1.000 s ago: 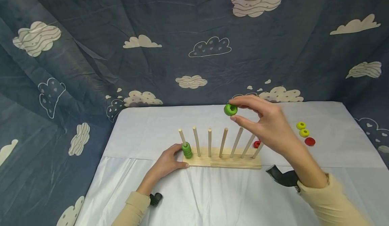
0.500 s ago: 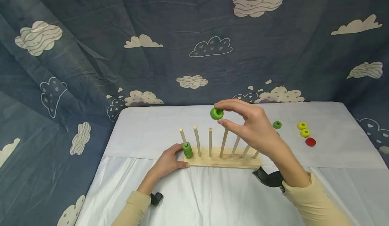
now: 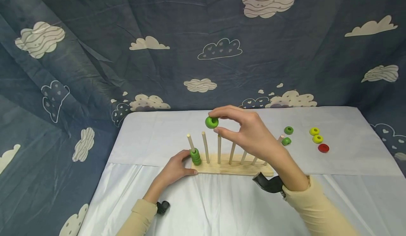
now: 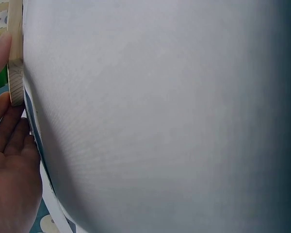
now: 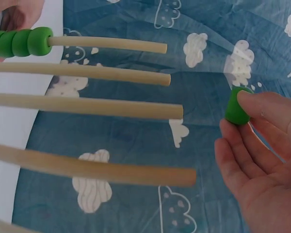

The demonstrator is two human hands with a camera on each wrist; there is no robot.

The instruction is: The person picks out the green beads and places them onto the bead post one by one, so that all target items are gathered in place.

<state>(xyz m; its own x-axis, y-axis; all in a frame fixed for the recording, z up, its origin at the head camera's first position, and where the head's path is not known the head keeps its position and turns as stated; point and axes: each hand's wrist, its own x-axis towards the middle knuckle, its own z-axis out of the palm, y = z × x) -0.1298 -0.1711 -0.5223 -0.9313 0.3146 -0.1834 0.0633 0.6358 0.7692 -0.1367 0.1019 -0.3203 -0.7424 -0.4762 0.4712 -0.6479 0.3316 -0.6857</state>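
Observation:
A wooden peg board (image 3: 241,169) with several upright pegs stands on the white cloth. Green beads (image 3: 195,157) are stacked low on its leftmost peg. My left hand (image 3: 176,169) grips the board's left end, thumb at the front edge and fingers behind; the left wrist view shows the board's end (image 4: 16,82) between thumb and fingers. Above the pegs, my right hand (image 3: 250,130) pinches a green bead (image 3: 211,122) between thumb and forefinger. In the right wrist view that bead (image 5: 236,108) is off the peg tips, its side facing the camera.
Right of the board lie two green beads (image 3: 288,130), two yellow beads (image 3: 317,139) and a red bead (image 3: 323,148). Several bare pegs (image 3: 205,147) rise beneath the right hand. A dark cloud-print curtain (image 3: 203,66) hangs behind the table.
My right hand has carried the green bead left and slightly down, toward the loaded peg. Green beads at the right have come into sight from behind the arm. The left hand stays put.

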